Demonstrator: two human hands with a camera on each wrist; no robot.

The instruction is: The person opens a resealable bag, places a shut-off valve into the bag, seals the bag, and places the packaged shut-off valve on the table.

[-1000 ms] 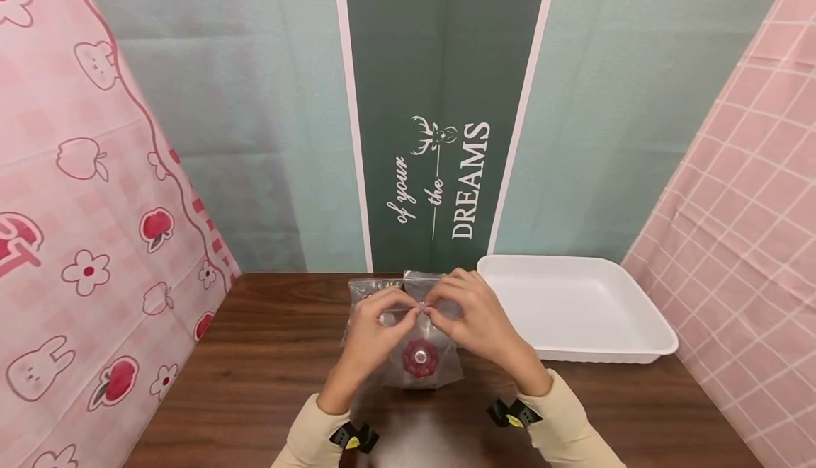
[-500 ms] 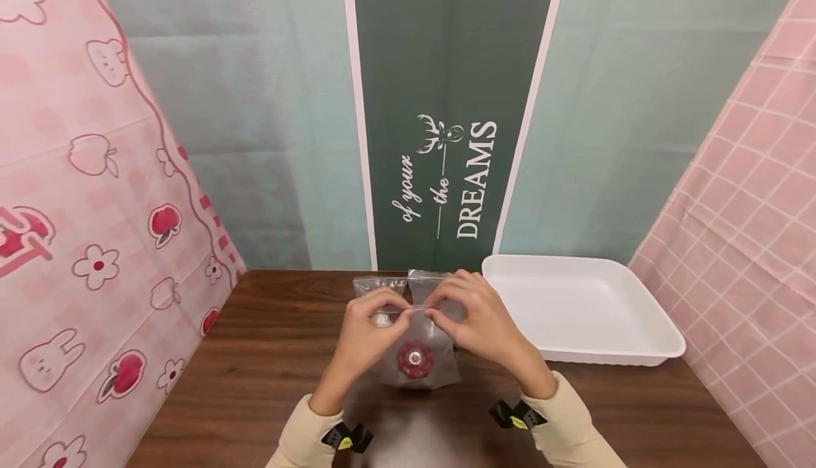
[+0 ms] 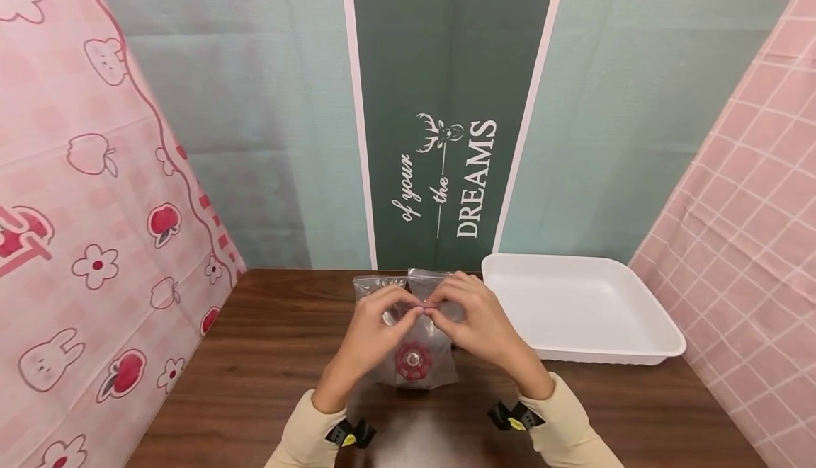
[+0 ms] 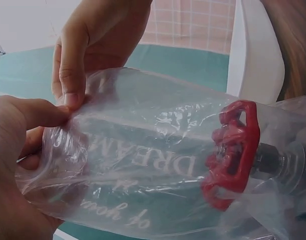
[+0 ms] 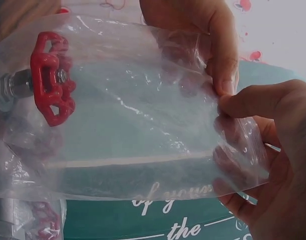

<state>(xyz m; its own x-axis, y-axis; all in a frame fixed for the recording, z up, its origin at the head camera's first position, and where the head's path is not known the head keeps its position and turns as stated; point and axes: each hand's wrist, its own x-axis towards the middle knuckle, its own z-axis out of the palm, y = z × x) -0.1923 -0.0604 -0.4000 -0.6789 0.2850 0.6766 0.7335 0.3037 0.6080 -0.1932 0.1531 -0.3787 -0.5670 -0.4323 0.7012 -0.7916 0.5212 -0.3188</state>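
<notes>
A clear zip bag (image 3: 440, 344) stands upright between the two hands, holding a metal valve with a red handwheel (image 4: 233, 152) at its bottom. My left hand (image 3: 376, 323) pinches the bag's top edge between thumb and fingers. Close against it, the right hand (image 3: 474, 312) pinches the same edge, thumb tips nearly touching in the head view. Through the film in the right wrist view, the valve's metal stem (image 5: 20, 82) shows beside the wheel. Fingers partly hide the bag's mouth, so I cannot tell whether it is sealed.
Behind the hands stand other zip bags, one at left (image 3: 376, 284) and one at right (image 3: 426, 279). A white tray (image 3: 612, 351) sits at the right on the wooden table (image 3: 274, 355). Fabric sheets hang at the back and both sides.
The left fingers slid left along the bag's top edge, then came back against the right fingers. The right hand barely moved. The view shifted slightly.
</notes>
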